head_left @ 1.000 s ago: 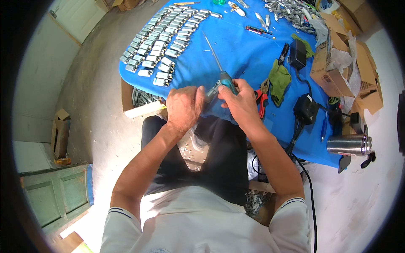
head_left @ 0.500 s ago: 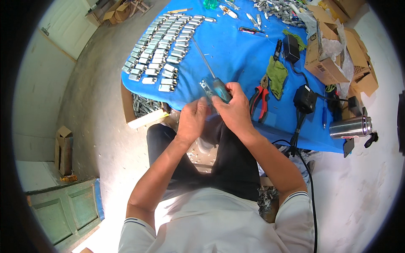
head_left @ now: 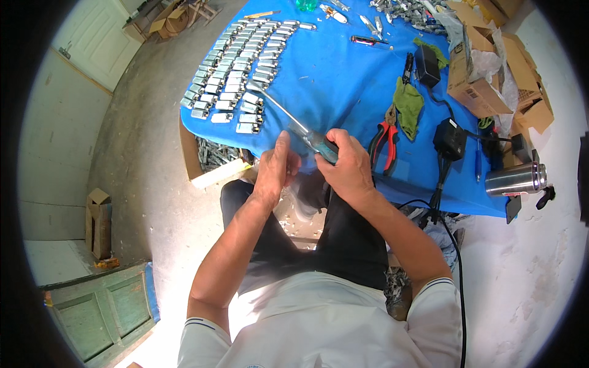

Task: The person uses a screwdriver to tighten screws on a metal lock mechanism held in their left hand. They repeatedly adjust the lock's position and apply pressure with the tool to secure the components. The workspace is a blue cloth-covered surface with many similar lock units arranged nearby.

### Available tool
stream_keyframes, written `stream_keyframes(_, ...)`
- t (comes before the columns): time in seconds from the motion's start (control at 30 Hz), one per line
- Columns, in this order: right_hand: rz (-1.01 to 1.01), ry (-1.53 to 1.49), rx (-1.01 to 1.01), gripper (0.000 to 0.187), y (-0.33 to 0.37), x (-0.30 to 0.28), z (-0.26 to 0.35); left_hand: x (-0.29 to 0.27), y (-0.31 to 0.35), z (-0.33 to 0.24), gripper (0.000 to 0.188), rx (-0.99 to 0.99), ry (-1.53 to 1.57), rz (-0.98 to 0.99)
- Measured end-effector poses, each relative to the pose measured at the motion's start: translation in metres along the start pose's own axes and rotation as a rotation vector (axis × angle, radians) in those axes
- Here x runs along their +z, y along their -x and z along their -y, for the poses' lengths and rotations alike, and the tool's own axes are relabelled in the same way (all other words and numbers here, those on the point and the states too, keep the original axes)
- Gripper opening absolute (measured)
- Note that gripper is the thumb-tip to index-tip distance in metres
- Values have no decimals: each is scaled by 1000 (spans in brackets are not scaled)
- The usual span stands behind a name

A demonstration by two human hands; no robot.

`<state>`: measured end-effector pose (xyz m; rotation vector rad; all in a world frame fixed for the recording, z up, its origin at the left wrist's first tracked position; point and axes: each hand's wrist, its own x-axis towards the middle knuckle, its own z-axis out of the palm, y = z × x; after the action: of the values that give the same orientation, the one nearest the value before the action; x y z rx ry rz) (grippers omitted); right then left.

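My right hand (head_left: 350, 165) is closed around the teal, see-through handle of a screwdriver (head_left: 279, 105). Its long metal shank slants up and left toward the rows of small metal cases (head_left: 234, 81) on the blue cloth. Close beside the handle's front end is a blurred greyish shape; whether it is a separate metal piece is unclear. My left hand (head_left: 273, 168) hovers just left of the handle, above my lap. Its thumb points up, apart from the partly curled fingers, and nothing shows between them.
Red-and-black pliers (head_left: 383, 144), a green cloth (head_left: 408, 107) and black power adapters (head_left: 450, 138) lie on the right. A steel flask (head_left: 514, 180) stands near a cardboard box (head_left: 478, 92). Metal parts fill a box (head_left: 215, 156) below the table's left edge; more parts (head_left: 414, 13) are heaped far back.
My left hand has drawn slightly away from the screwdriver, its thumb now raised. The metal piece by the handle is less distinct, and the screwdriver's shank has tilted further left. The view has shifted slightly.
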<state>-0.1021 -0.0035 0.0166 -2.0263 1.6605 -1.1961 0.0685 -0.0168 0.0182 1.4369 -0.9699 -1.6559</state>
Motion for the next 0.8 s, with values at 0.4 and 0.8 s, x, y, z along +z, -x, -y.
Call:
stream_keyframes(0.4, 474, -122, -293, 35, -51, -53, -7, -6, 0, -12, 72, -216, 270, 132)
stream_keyframes(0.8, 199, -210, 52, 43, -69, -66, -21, -5, -2, 4, 47, -77, 272, 55)
